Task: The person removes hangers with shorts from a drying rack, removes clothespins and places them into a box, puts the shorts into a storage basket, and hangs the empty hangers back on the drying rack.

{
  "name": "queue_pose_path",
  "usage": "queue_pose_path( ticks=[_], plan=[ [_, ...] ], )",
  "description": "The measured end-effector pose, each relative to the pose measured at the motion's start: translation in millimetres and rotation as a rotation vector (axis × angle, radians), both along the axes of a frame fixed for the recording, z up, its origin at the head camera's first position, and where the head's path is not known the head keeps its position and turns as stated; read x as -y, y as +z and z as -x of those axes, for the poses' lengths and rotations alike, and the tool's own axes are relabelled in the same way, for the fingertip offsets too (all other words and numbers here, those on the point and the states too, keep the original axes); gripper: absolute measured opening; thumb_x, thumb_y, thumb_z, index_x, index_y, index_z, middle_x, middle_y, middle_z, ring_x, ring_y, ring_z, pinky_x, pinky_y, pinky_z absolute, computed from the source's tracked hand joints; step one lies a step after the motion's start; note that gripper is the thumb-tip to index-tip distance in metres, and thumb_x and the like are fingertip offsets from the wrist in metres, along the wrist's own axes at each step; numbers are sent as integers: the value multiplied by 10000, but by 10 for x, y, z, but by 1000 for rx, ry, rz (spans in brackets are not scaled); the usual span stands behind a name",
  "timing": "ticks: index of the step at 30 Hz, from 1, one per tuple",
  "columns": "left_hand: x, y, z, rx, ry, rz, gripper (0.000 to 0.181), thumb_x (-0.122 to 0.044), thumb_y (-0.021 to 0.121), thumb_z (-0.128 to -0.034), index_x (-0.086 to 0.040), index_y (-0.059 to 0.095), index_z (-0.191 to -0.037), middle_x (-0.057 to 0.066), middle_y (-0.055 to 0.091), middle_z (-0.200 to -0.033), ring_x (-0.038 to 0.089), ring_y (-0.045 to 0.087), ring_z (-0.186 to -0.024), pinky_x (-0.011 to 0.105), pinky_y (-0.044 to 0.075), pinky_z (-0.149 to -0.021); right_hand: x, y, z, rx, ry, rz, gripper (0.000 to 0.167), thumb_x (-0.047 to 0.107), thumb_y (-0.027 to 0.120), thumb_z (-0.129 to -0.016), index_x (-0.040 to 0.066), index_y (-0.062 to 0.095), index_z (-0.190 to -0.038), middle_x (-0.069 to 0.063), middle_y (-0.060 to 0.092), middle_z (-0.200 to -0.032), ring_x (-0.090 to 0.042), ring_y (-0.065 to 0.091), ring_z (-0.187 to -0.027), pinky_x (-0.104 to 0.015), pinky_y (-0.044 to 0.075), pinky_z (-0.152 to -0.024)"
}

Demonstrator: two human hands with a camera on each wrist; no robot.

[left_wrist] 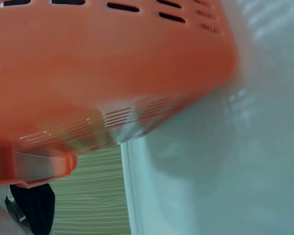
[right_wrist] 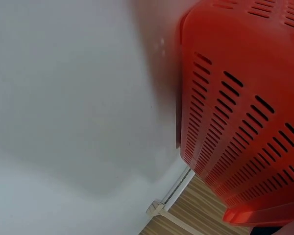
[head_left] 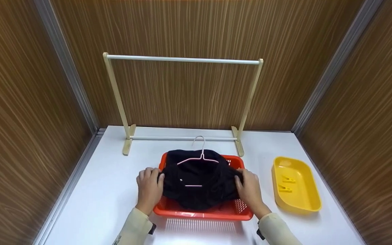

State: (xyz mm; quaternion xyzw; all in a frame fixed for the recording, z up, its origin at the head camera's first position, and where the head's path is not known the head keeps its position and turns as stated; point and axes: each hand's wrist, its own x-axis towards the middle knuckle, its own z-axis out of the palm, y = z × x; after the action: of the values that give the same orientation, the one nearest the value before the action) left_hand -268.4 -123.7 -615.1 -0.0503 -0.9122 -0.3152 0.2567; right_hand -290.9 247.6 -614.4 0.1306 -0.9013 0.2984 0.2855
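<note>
A black garment (head_left: pixel 196 200) lies bunched over a red plastic basket (head_left: pixel 202 215), with a pale pink hanger (head_left: pixel 202 157) partly inside it. The hanger's hook points up toward the back, and cloth hides much of its frame. My left hand (head_left: pixel 149 187) pinches the garment's left side above the basket rim. On the opposite side my right hand (head_left: pixel 250 190) pinches the cloth between thumb and fingers. Both wrist views look mostly at the basket's slotted outer wall (left_wrist: pixel 108 58), with only a bit of dark cloth (left_wrist: pixel 36 205) in the left one.
Behind the basket stands a small garment rack (head_left: pixel 182 59) with a white top rail and wooden legs. To the right is a yellow tray (head_left: pixel 305 190) holding two yellow clothespins (head_left: pixel 285 188). Wood-grain panels enclose the white table (head_left: pixel 104 190) at the back and sides.
</note>
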Motion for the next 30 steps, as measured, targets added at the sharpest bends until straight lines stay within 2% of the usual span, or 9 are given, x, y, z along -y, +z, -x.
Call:
queue_pose_path(
  ticks=[4, 7, 13, 16, 19, 21, 23, 26, 30],
  plan=[
    [8, 26, 10, -12, -45, 19, 221, -167, 622, -1020, -18, 655, -1179, 130, 671, -1084, 332, 589, -977, 492, 463, -896, 10, 5, -20, -11, -2, -4, 174, 56, 729, -921, 25, 669, -1082, -139, 726, -979, -361, 665, -889, -544, 491, -856],
    [26, 33, 1, -10, -76, 14, 281, -214, 641, -1009, -35, 688, -1221, 119, 703, -1077, 322, 608, -963, 484, 480, -893, 6, -12, -26, -43, 0, -5, 182, 42, 738, -903, 23, 667, -1068, -138, 722, -961, -370, 668, -876, -542, 500, -840],
    [26, 17, -10, -51, -74, 53, 262, -350, 704, -986, -88, 712, -976, 51, 674, -896, 274, 575, -859, 444, 461, -818, 9, -45, -41, -116, 12, -9, 202, 15, 741, -869, 10, 656, -1051, -136, 699, -932, -363, 656, -850, -532, 513, -806],
    [18, 8, -12, -78, -52, 61, 255, -343, 728, -968, -112, 659, -884, 29, 641, -829, 261, 553, -800, 430, 448, -771, 27, -32, -42, -187, 58, -40, 303, -5, 718, -845, -33, 641, -1137, -168, 689, -1042, -374, 637, -948, -530, 485, -877],
    [10, 1, -16, -96, -37, 51, 249, -331, 751, -950, -123, 652, -857, 20, 631, -796, 255, 549, -756, 425, 445, -737, 50, 7, -36, -288, 172, -164, 497, -16, 645, -825, -52, 604, -1319, -205, 647, -1284, -406, 597, -1137, -546, 426, -997],
    [5, -3, -11, -102, -35, 41, 240, -327, 758, -946, -128, 660, -853, 13, 634, -789, 252, 556, -743, 428, 447, -726, 62, 44, -33, -347, 261, -299, 633, 3, 600, -815, -18, 546, -1446, -202, 561, -1461, -412, 548, -1275, -538, 365, -1101],
    [-1, -3, 2, -108, -35, 24, 235, -328, 756, -950, -133, 667, -852, 7, 636, -783, 247, 564, -739, 427, 448, -721, 70, 84, -23, -384, 336, -450, 701, 45, 563, -820, 31, 492, -1517, -178, 480, -1559, -402, 514, -1345, -513, 318, -1163],
    [-7, 0, 25, -114, -37, -1, 232, -331, 749, -958, -139, 670, -853, 1, 632, -779, 247, 568, -739, 425, 446, -723, 74, 158, 7, -376, 409, -597, 706, 80, 529, -854, 74, 452, -1556, -130, 415, -1619, -366, 474, -1410, -459, 220, -1237],
    [-10, -11, 31, -124, -35, -20, 220, -323, 753, -956, -148, 668, -854, -4, 629, -775, 242, 569, -744, 410, 435, -721, 86, 284, 69, -341, 452, -659, 667, 82, 567, -879, 93, 484, -1540, -99, 446, -1604, -348, 452, -1436, -458, 197, -1247]
  ],
)
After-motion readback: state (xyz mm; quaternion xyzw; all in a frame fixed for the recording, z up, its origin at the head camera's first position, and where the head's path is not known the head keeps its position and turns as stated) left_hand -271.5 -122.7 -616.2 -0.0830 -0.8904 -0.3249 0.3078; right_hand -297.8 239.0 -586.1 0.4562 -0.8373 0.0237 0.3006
